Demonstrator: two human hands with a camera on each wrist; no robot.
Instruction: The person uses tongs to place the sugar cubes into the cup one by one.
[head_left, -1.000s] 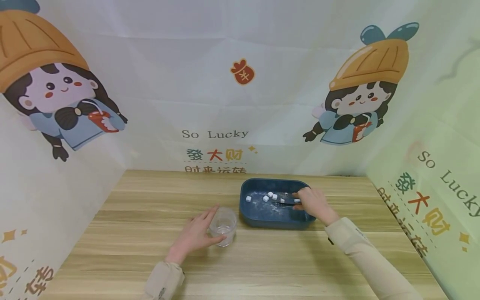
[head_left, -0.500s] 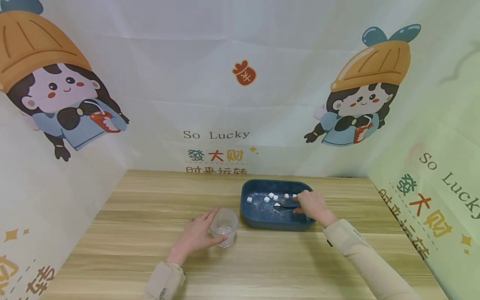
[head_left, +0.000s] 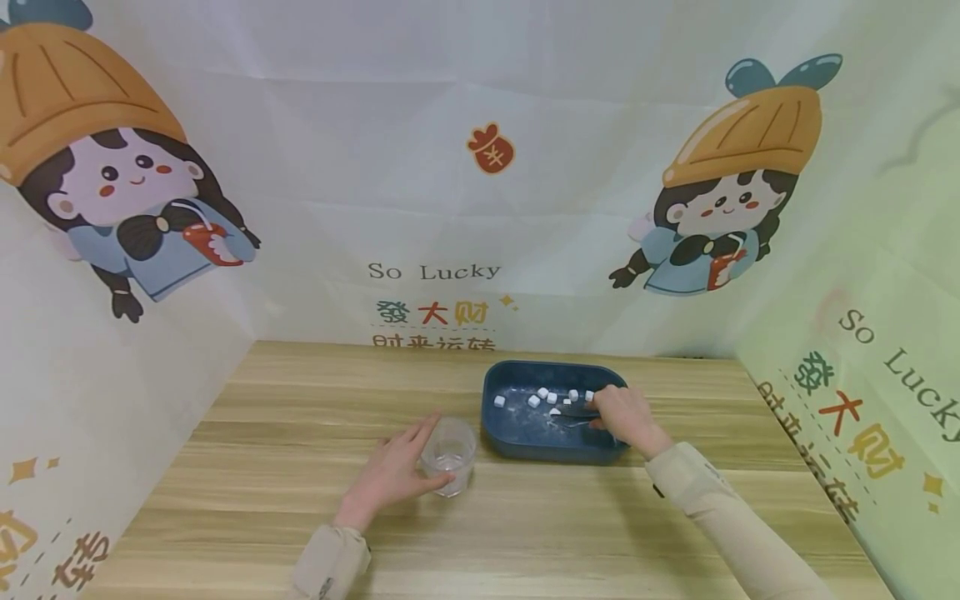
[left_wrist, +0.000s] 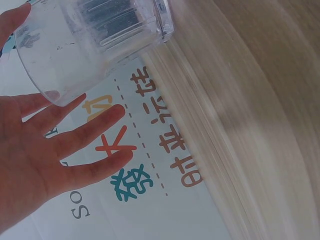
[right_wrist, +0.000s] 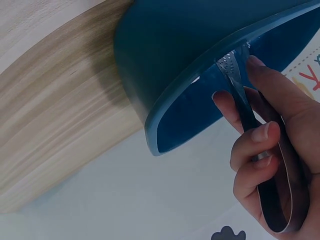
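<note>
On the table, a clear glass (head_left: 450,454) stands between the thumb and index finger of my left hand (head_left: 393,471). In the left wrist view, the fingers of that hand (left_wrist: 55,145) are spread and straight, with the thumb and one finger touching the glass (left_wrist: 65,55). My right hand (head_left: 626,414) grips metal tongs (right_wrist: 245,107) over the right side of a blue tray (head_left: 555,452). Perforated tips of the tongs reach down inside it, close to a white cube (head_left: 555,412). Several more white cubes (head_left: 534,401) lie scattered there among white powder.
A wooden tabletop (head_left: 300,408) extends on both sides of the tray and the glass. Behind it hangs a white printed cloth (head_left: 420,208), and more cloth lines the left and right sides. The tray's raised rim (right_wrist: 200,65) surrounds the cubes.
The tongs' tips have shifted toward the near side of the tray, away from cubes they lay over, which now show plainly. My left hand and the glass stay in place.
</note>
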